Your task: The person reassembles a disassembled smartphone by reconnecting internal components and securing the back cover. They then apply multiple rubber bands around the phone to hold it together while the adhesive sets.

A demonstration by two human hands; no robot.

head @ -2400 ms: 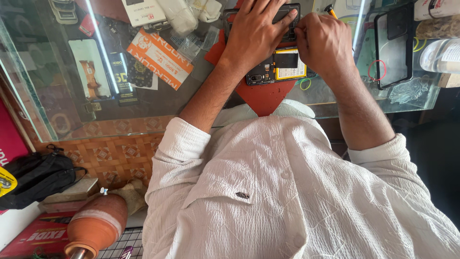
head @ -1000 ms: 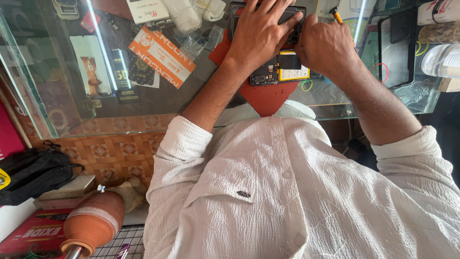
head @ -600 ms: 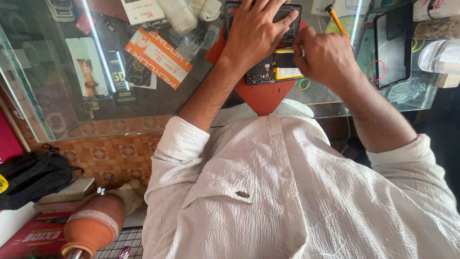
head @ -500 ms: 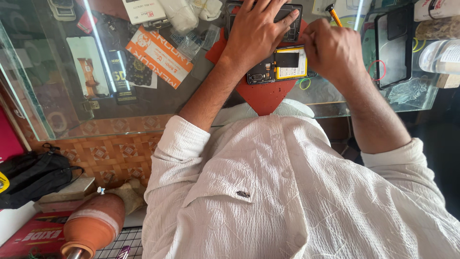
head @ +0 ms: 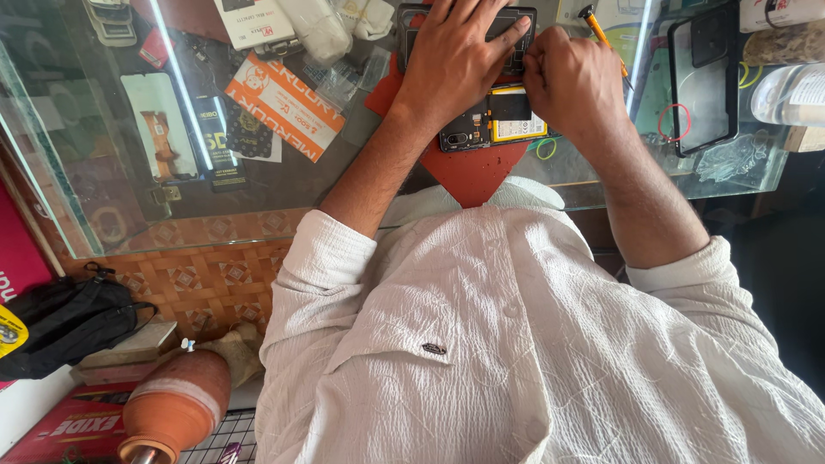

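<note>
While the left hand lies flat with its fingers spread over the far part of the opened phone, pinning it to the red mat on the glass counter, the right hand has drawn in from half a second ago and now sits curled, fingertips pinched together at the phone's right edge; what they pinch is hidden, possibly a small part or a tool tip. The phone has barely shifted, so the work seems to stay at the same spot on its exposed inside. In count: one opened phone showing one yellow-edged battery, one red mat, one orange-handled screwdriver lying far right of the hands, one dark phone case further right, one red rubber band beside it, and one orange-and-white packet to the left.
</note>
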